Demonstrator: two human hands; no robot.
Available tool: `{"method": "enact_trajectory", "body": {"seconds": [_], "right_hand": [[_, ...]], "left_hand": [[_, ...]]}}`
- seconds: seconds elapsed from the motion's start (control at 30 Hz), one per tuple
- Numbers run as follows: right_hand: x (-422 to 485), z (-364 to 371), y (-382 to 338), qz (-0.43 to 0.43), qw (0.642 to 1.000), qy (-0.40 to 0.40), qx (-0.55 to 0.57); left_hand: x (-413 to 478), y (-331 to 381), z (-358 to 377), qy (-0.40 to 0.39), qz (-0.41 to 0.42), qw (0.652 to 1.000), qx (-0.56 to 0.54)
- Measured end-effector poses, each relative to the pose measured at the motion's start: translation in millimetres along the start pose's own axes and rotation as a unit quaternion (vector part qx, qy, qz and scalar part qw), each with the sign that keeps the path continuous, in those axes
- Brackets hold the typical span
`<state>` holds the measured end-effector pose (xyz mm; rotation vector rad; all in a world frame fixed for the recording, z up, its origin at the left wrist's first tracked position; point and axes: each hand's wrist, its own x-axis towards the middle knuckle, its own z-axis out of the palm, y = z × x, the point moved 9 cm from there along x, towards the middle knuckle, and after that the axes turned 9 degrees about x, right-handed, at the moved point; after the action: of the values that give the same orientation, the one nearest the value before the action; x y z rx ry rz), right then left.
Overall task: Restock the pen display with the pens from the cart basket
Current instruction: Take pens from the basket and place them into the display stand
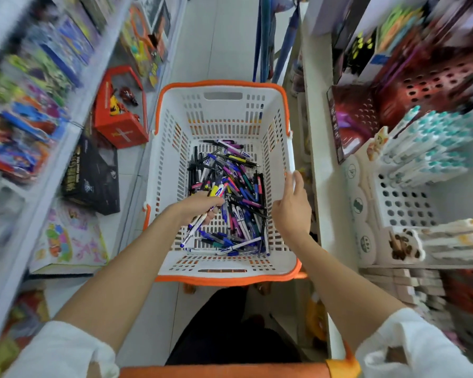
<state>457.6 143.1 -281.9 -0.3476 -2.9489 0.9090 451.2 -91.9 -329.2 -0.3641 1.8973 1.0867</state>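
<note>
A white cart basket (pixel 224 118) with an orange rim stands in the aisle below me. A heap of loose pens (pixel 238 186) in blue, black, purple and red covers its bottom. My left hand (pixel 200 208) is down inside the basket, its fingers curled round a small bunch of pens (pixel 195 227) with white barrels and blue tips. My right hand (pixel 292 208) hovers over the basket's right wall, fingers straight, holding nothing. On the right shelf stands the pen display (pixel 404 197), a white perforated holder with teal-capped pens (pixel 432 143) in its upper part.
Shelves of toys and books line the left side, with a red box (pixel 120 113) and a black box (pixel 93 173) on the floor. A dark red perforated holder (pixel 426 85) stands further along the right shelf. Tiled floor (pixel 221 45) stretches beyond the basket.
</note>
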Motion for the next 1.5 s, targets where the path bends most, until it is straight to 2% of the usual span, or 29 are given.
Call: {"method": "enact_trajectory", "body": {"seconds": [0.13,0.23,0.33,0.4,0.43,0.47,0.5,0.57,0.6,0.63,0.67,0.77,0.83,0.93,1.03,1.13,1.23,1.33,1.5], "right_hand": [[-0.3,-1.1,0.2,-0.004,1.0,-0.012,0.018],[-0.8,-4.3,-1.1,-0.005,0.999,-0.01,0.036],[-3.9,-19.4,-13.1,-0.04,0.997,0.043,0.043],[-12.3,-34.9,-30.2,-0.056,0.986,0.089,0.129],[-19.4,-39.3,-37.4,-0.027,0.967,0.095,0.234],[-25.2,-34.3,-40.4,0.052,0.925,0.081,0.367],[-32.5,-20.4,-44.8,0.159,0.85,0.052,0.5],[-52.7,16.6,-64.8,0.358,0.63,-0.014,0.689],[-59.3,28.7,-80.4,0.414,0.521,-0.043,0.745],[-61.2,29.5,-96.6,0.435,0.441,-0.059,0.783],[-59.1,25.5,-105.5,0.438,0.405,-0.062,0.8],[-45.6,5.0,-118.1,0.399,0.425,-0.066,0.81],[-34.2,-5.1,-123.5,0.36,0.461,-0.064,0.809],[-19.7,-26.6,-123.3,0.282,0.618,-0.103,0.727],[5.4,-72.3,-123.5,0.168,0.74,-0.095,0.644],[23.6,-108.0,-141.3,0.032,0.826,-0.151,0.543],[23.4,-122.9,-151.6,-0.015,0.864,-0.182,0.469],[18.6,-135.0,-158.0,-0.06,0.866,-0.182,0.462],[21.1,-136.7,-155.0,-0.063,0.868,-0.18,0.458]], "left_hand": [[-29.7,24.3,-3.4,0.007,0.092,0.995,-0.032],[-50.2,44.8,-18.1,0.079,0.171,0.976,-0.113],[-76.2,69.0,-33.8,0.176,0.232,0.934,-0.208],[-93.4,90.0,-40.4,0.238,0.269,0.9,-0.245],[-100.9,100.8,-40.9,0.264,0.285,0.884,-0.26],[-106.9,110.1,-39.7,0.287,0.295,0.868,-0.278],[-112.1,118.4,-37.0,0.303,0.304,0.853,-0.296],[-119.6,131.3,-27.5,0.32,0.316,0.838,-0.309],[-120.8,135.2,-20.6,0.319,0.318,0.841,-0.301],[-121.7,137.1,-13.9,0.311,0.319,0.846,-0.292],[-122.1,137.7,-7.8,0.303,0.317,0.854,-0.281],[-123.9,138.8,4.6,0.282,0.316,0.869,-0.254],[-127.6,141.0,6.2,0.279,0.321,0.87,-0.248],[-134.4,142.3,-1.1,0.266,0.323,0.875,-0.244],[-139.0,143.6,3.6,0.13,0.332,0.887,-0.293],[-146.7,143.0,11.3,0.039,0.326,0.906,-0.266],[-150.9,142.9,16.7,0.005,0.33,0.918,-0.221],[-151.7,140.8,19.8,-0.008,0.328,0.923,-0.203],[-148.8,137.6,22.6,-0.039,0.314,0.928,-0.196]]}}
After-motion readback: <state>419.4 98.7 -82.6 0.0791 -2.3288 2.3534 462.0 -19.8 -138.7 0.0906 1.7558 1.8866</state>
